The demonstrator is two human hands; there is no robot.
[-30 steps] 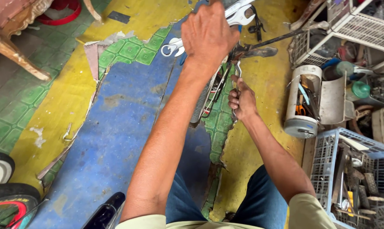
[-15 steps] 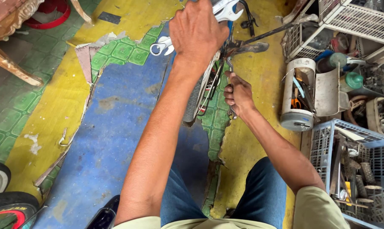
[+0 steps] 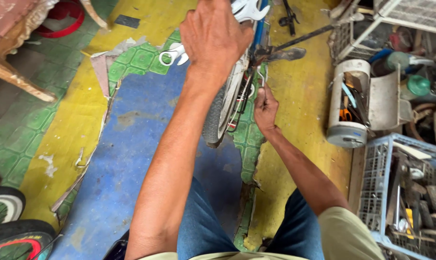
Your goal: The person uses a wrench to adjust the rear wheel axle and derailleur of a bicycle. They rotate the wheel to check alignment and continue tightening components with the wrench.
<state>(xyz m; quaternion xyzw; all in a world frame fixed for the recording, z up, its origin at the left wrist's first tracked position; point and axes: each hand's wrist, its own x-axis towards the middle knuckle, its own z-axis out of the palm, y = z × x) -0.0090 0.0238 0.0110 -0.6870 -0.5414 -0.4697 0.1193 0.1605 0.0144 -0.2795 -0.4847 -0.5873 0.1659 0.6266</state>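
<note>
A bicycle wheel (image 3: 223,110) with a grey tyre and white rim stands upright in front of me, over the blue and green floor. My left hand (image 3: 213,38) reaches over its top, back of the hand up and fingers curled down around the wheel. Lower and to the right, my right hand (image 3: 265,108) pinches a thin metal spoke (image 3: 261,79) beside the rim. A dark crank arm (image 3: 295,41) sticks out to the right behind the wheel.
Silver wrenches lie on the floor (image 3: 172,53) and at the top (image 3: 247,9). A white tool can (image 3: 345,103) and a blue crate of parts (image 3: 405,192) stand at right. Two tyres (image 3: 11,226) lie bottom left, a wooden furniture leg (image 3: 16,77) upper left.
Both hands keep their holds. They have drifted slightly left in view, and the wheel and hands appear a little nearer.
</note>
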